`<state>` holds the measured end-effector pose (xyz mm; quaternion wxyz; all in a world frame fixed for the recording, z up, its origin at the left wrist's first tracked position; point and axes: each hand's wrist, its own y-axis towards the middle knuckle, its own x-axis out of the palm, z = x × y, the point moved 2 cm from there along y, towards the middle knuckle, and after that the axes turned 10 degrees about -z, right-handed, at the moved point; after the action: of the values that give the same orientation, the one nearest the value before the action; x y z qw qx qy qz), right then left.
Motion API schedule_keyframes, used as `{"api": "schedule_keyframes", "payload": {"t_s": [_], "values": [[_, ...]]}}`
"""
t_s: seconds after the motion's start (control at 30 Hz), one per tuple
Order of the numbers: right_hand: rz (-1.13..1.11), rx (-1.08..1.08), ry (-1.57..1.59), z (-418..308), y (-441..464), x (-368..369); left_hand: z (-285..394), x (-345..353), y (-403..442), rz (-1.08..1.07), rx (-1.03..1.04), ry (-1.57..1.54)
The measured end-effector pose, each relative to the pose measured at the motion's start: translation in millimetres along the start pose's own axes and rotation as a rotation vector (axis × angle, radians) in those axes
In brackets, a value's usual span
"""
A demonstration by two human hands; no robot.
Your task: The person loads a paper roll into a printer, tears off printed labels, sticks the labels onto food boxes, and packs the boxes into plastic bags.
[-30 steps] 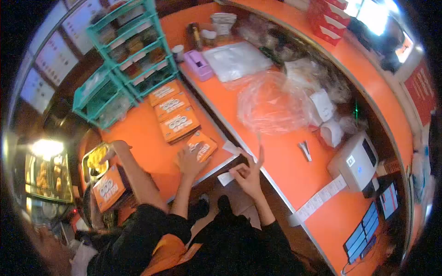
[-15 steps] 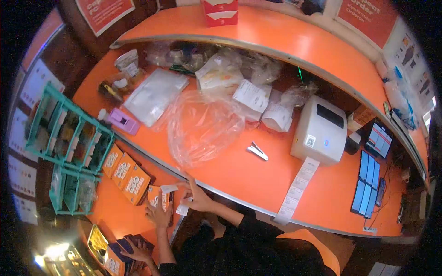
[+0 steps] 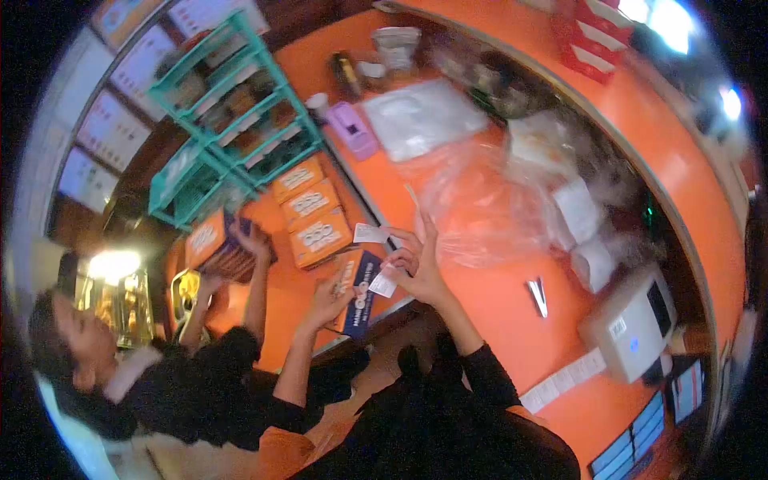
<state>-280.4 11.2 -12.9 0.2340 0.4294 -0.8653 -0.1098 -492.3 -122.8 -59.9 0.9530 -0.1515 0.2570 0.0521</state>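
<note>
My left hand [image 3: 328, 302] grips the near side of an orange and dark blue box [image 3: 364, 298], which is tilted so its blue side shows. Small white labels are held in my right hand [image 3: 420, 268]: one label [image 3: 370, 233] sticks out above the fingers, another [image 3: 383, 282] hangs below them near the box. Three orange boxes [image 3: 314, 212] lie in a row just beyond. At the left, a co-worker's hands [image 3: 253, 240] are at a stack of orange and blue boxes [image 3: 218, 244].
Green racks [image 3: 232, 112] stand at the back left. On the orange counter [image 3: 488, 300] lie a purple device [image 3: 352, 132], plastic bags [image 3: 472, 204], a stapler [image 3: 537, 297] and a printer [image 3: 632, 320] with a label strip. The co-worker [image 3: 160, 376] is close on my left.
The box under my left hand has been tipped to show its blue side. My right hand has brought the labels over it. The co-worker's boxes have been raised towards the racks. The view has turned.
</note>
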Motion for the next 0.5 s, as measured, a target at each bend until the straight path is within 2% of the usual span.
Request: {"api": "schedule_keyframes", "payload": {"t_s": [0.07, 0.1, 0.17, 0.23, 0.3, 0.33, 0.4, 0.47, 0.5], "values": [[-0.08, -0.028, 0.052, -7, 20, 9, 37, -3, -7, -0.158, -0.084, -0.147], [-0.127, -0.035, 0.04, -6, 29, 13, 42, -4, -9, -0.134, -0.084, -0.148], [-0.184, -0.041, 0.033, -10, 44, 26, 50, -6, -13, -0.175, -0.007, -0.372], [-0.249, -0.042, -0.043, -12, 53, 37, 57, -13, -17, -0.177, -0.034, -0.25], [-0.307, -0.053, -0.085, -1, 57, 39, 69, -13, -22, -0.226, -0.024, -0.445], [-0.352, -0.066, -0.132, 4, 57, 41, 76, -16, -24, -0.218, -0.027, -0.448], [-0.351, -0.096, -0.189, 5, 57, 42, 88, -19, -27, -0.201, -0.226, -0.483], [-0.346, -0.124, -0.251, 9, 56, 39, 95, -26, -33, -0.228, -0.285, -0.469], [-0.358, -0.199, -0.415, 13, 55, 36, 95, -27, -34, -0.259, -0.341, -0.446]]}}
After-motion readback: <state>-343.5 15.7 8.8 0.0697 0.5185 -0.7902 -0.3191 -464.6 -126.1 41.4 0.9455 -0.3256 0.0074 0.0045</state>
